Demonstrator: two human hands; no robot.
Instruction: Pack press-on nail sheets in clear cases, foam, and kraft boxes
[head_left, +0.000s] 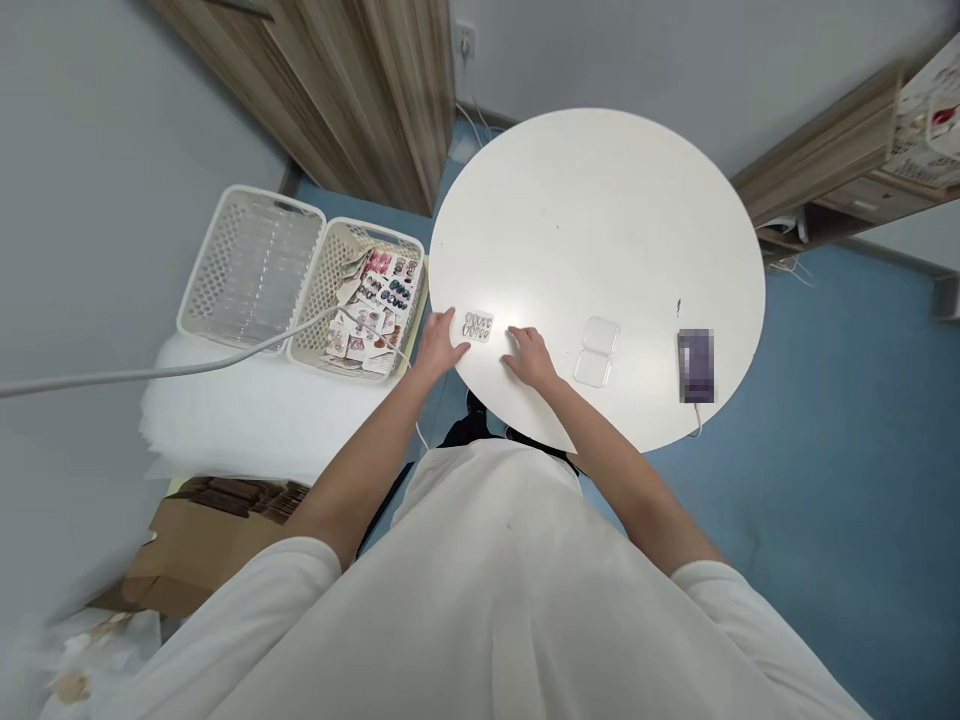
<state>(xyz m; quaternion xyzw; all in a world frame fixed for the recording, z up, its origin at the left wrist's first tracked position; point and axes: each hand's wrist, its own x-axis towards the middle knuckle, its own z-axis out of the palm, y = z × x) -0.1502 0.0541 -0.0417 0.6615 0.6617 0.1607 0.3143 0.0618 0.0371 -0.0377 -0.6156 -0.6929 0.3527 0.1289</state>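
Note:
A small white card (486, 339) bearing two rows of dark, shiny press-on nails lies on the round white table (600, 220) near its left front edge. My left hand (438, 345) is at the card's left side, thumb and fingers apart; whether a fingertip touches the card I cannot tell. To the right of the card, my right hand (531, 358) rests low over the tabletop with fingers spread and nothing in them. Farther right lies a clear plastic case (597, 352), unfolded into two halves.
A purple, blurred-out device (697, 366) with a cable lies at the table's right. Left of the table stand a white basket (304, 345) of nail cards and another basket (196, 285) of clear cases. A grey cable (187, 369) crosses them. Below is a cardboard box (195, 555).

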